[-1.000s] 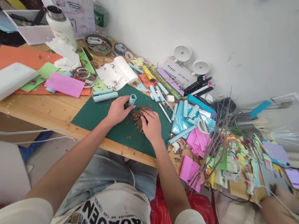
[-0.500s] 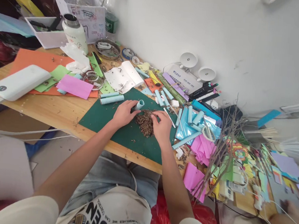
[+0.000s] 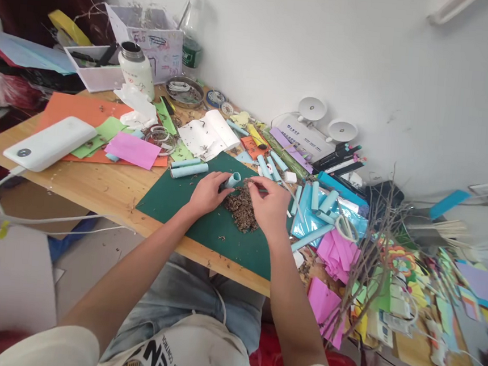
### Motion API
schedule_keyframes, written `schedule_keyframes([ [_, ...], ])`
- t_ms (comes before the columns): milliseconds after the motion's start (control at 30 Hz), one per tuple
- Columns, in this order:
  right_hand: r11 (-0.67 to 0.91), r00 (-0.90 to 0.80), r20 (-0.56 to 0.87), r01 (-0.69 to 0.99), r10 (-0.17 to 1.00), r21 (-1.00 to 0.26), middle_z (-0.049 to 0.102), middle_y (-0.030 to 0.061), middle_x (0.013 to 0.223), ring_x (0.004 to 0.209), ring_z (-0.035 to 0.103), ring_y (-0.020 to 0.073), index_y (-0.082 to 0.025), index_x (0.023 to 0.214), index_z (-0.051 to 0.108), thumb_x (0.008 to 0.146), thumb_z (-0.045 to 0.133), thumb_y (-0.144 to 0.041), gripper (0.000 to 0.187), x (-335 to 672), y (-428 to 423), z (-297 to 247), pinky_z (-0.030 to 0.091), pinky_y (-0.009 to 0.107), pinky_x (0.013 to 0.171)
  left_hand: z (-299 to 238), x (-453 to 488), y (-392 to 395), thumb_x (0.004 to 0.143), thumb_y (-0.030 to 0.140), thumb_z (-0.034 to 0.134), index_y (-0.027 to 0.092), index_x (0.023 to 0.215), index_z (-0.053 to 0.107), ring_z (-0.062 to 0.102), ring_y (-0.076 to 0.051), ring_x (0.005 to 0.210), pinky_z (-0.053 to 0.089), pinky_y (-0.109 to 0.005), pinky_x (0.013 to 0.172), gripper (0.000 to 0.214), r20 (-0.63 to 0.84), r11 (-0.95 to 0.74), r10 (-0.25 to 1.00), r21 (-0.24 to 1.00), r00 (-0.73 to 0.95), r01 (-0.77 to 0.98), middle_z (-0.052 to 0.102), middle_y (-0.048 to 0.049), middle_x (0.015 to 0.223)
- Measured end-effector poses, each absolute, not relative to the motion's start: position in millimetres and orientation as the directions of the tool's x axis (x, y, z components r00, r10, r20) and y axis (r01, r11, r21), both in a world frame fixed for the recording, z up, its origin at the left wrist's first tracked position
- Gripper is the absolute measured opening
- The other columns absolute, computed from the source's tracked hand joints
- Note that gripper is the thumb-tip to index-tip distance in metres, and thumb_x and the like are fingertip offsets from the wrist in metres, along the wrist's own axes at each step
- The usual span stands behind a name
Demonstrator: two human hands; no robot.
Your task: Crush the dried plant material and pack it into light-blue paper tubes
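Note:
My left hand [image 3: 209, 192] rests on a dark green cutting mat [image 3: 186, 206] with its fingers wrapped round a small light blue paper tube [image 3: 233, 180], held upright. My right hand [image 3: 270, 202] lies just right of a heap of brown dried bits [image 3: 240, 208] on the mat, fingers pinched together close to the tube's mouth. What the pinch holds is too small to make out. Two more light blue tubes [image 3: 189, 168] lie at the mat's far left edge.
The wooden table [image 3: 98, 184] is crowded: a white power bank [image 3: 51, 143], pink paper [image 3: 133, 150], orange card, a white bottle [image 3: 136, 70], marker pens [image 3: 340, 156], blue tubes and foil [image 3: 325, 207], pink scraps [image 3: 336, 251], dry twigs [image 3: 371, 240]. A white wall stands behind.
My right hand lifted off the heap and moved up toward the tube, fingers drawing into a pinch. My left hand kept its hold. The camera view drifted left.

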State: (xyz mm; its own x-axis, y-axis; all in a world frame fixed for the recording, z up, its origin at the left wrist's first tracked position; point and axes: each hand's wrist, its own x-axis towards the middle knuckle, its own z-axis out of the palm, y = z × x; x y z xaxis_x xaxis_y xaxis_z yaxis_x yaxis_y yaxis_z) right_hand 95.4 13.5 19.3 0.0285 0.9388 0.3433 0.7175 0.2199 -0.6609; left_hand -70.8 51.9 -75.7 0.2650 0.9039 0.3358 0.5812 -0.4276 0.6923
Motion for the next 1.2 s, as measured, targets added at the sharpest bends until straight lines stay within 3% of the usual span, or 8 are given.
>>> schedule_keyframes([
  [167, 0.269, -0.122, 0.29, 0.79, 0.949, -0.55, 0.075, 0.003, 0.085, 0.079, 0.069, 0.0213, -0.023, 0.107, 0.069, 0.088, 0.055, -0.02, 0.024, 79, 35, 30, 0.055, 0.034, 0.078, -76, -71, 52, 0.091, 0.034, 0.063, 0.021, 0.115, 0.065, 0.061, -0.024, 0.092, 0.047, -0.033, 0.077, 0.028, 0.334, -0.432, 0.902, 0.675, 0.275, 0.599, 0.067, -0.0071, 0.096],
  [400, 0.4, -0.332, 0.234, 0.836, 0.914, -0.375, 0.07, 0.009, 0.096, 0.094, 0.065, 0.024, -0.02, 0.095, 0.075, 0.094, 0.049, -0.021, 0.025, 83, 35, 36, 0.051, 0.038, 0.089, -74, -70, 50, 0.093, 0.034, 0.061, 0.021, 0.118, 0.064, 0.06, -0.025, 0.096, 0.047, -0.033, 0.078, 0.028, 0.329, -0.433, 0.902, 0.669, 0.281, 0.605, 0.066, -0.008, 0.1],
  [567, 0.371, -0.207, 0.362, 0.799, 0.909, -0.473, 0.067, 0.009, 0.107, 0.1, 0.064, 0.0229, -0.021, 0.107, 0.072, 0.093, 0.045, -0.017, 0.031, 89, 26, 32, 0.053, 0.038, 0.092, -74, -71, 51, 0.092, 0.034, 0.062, 0.021, 0.119, 0.063, 0.06, -0.025, 0.096, 0.048, -0.033, 0.078, 0.03, 0.303, -0.416, 0.909, 0.685, 0.285, 0.598, 0.066, -0.0079, 0.101],
  [767, 0.433, -0.33, 0.306, 0.816, 0.893, -0.382, 0.062, 0.012, 0.12, 0.113, 0.06, 0.024, -0.019, 0.107, 0.073, 0.086, 0.046, -0.009, 0.036, 86, 27, 25, 0.049, 0.039, 0.102, -77, -70, 53, 0.092, 0.035, 0.062, 0.021, 0.118, 0.064, 0.06, -0.025, 0.096, 0.047, -0.034, 0.079, 0.029, 0.32, -0.423, 0.906, 0.68, 0.277, 0.599, 0.067, -0.0083, 0.101],
  [900, 0.329, -0.106, 0.429, 0.808, 0.897, -0.489, 0.068, 0.0083, 0.114, 0.108, 0.063, 0.0221, -0.022, 0.103, 0.072, 0.095, 0.043, -0.019, 0.03, 106, 12, 33, 0.051, 0.038, 0.099, -77, -69, 54, 0.091, 0.034, 0.064, 0.021, 0.119, 0.063, 0.06, -0.025, 0.094, 0.047, -0.034, 0.078, 0.031, 0.323, -0.421, 0.907, 0.684, 0.27, 0.596, 0.067, -0.0077, 0.099],
  [1000, 0.193, -0.055, 0.284, 0.851, 0.957, -0.488, 0.071, 0.0083, 0.102, 0.087, 0.065, 0.0224, -0.021, 0.109, 0.072, 0.094, 0.05, -0.027, 0.027, 125, -8, 21, 0.054, 0.039, 0.085, -76, -68, 53, 0.09, 0.033, 0.064, 0.021, 0.118, 0.063, 0.06, -0.025, 0.094, 0.046, -0.034, 0.077, 0.03, 0.309, -0.408, 0.913, 0.689, 0.267, 0.599, 0.067, -0.0074, 0.099],
  [1100, 0.105, -0.049, 0.163, 0.93, 0.985, -0.352, 0.069, 0.012, 0.108, 0.095, 0.063, 0.0281, -0.023, 0.131, 0.065, 0.091, 0.059, -0.033, 0.041, 133, -22, -6, 0.052, 0.046, 0.088, -75, -68, 53, 0.09, 0.034, 0.064, 0.021, 0.116, 0.063, 0.06, -0.026, 0.096, 0.046, -0.034, 0.076, 0.028, 0.291, -0.393, 0.919, 0.696, 0.265, 0.601, 0.066, -0.0078, 0.101],
  [1200, 0.063, -0.018, 0.159, 0.958, 0.987, -0.281, 0.068, 0.0137, 0.105, 0.099, 0.061, 0.03, -0.021, 0.125, 0.07, 0.094, 0.055, -0.029, 0.036, 131, -22, -28, 0.051, 0.046, 0.089, -76, -68, 53, 0.09, 0.034, 0.064, 0.022, 0.115, 0.063, 0.06, -0.026, 0.097, 0.046, -0.034, 0.077, 0.028, 0.289, -0.39, 0.921, 0.7, 0.262, 0.598, 0.067, -0.0077, 0.101],
])
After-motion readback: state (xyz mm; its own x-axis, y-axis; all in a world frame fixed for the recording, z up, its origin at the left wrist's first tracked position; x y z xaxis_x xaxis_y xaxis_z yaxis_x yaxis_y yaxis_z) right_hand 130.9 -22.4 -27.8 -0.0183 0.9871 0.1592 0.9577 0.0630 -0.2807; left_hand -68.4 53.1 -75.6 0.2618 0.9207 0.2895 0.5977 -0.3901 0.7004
